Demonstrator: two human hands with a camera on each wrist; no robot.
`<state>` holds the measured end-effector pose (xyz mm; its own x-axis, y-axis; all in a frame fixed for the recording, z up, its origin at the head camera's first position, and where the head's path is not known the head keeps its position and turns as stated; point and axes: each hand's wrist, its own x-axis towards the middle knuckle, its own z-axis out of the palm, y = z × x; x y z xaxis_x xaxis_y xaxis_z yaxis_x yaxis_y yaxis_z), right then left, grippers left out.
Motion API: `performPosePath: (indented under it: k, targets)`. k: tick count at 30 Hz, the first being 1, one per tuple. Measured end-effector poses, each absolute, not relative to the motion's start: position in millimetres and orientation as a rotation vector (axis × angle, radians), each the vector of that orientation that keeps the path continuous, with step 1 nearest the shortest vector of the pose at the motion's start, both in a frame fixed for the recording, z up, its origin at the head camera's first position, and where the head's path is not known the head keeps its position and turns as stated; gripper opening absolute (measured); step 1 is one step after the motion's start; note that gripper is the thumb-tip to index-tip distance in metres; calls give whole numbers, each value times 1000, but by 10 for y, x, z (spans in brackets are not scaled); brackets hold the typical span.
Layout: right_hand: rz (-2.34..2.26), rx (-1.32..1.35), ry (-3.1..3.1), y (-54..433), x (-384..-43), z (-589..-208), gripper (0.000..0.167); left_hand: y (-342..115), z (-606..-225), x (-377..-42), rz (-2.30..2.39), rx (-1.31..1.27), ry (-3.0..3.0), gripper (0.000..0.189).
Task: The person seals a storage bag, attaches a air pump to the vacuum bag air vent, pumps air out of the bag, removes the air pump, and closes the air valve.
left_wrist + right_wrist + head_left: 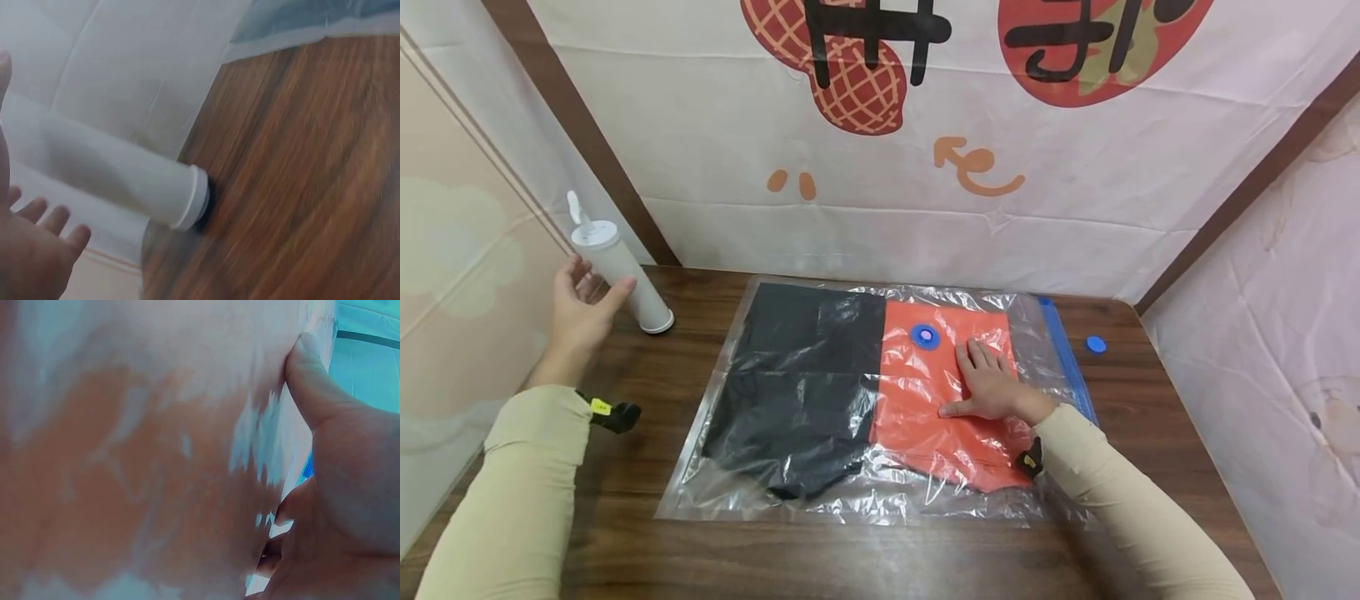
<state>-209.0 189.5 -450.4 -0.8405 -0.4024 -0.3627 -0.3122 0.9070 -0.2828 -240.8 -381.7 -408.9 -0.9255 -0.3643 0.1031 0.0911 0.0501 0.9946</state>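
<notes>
A clear vacuum storage bag lies flat on the table, with a folded black garment and a folded orange garment inside. Over the orange one sits the bag's round blue valve, uncovered, with a pinkish centre. My right hand rests on the film above the orange garment, fingers spread; the right wrist view shows its thumb against the film. At the far left a whitish hand pump stands upright on the table. My left hand is beside it, thumb and fingers apart around its near side.
A small blue valve cap lies on the table right of the bag. Along the bag's right side runs a blue zip strip. A printed cloth hangs behind the wooden table, with more cloth at both sides.
</notes>
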Motion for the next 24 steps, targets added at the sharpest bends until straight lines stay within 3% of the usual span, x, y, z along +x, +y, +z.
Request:
performPosePath:
  k: [6,24]
  targets:
    - [-283,-508,2657,1882,-2099,-4494,123,-3680,-4070,-2579,-1874,317,-1922,94]
    - [-298,-533,2667,1892,-2091,-4506,122,-3582,-3989,-2759,-1639,407,-2200,64]
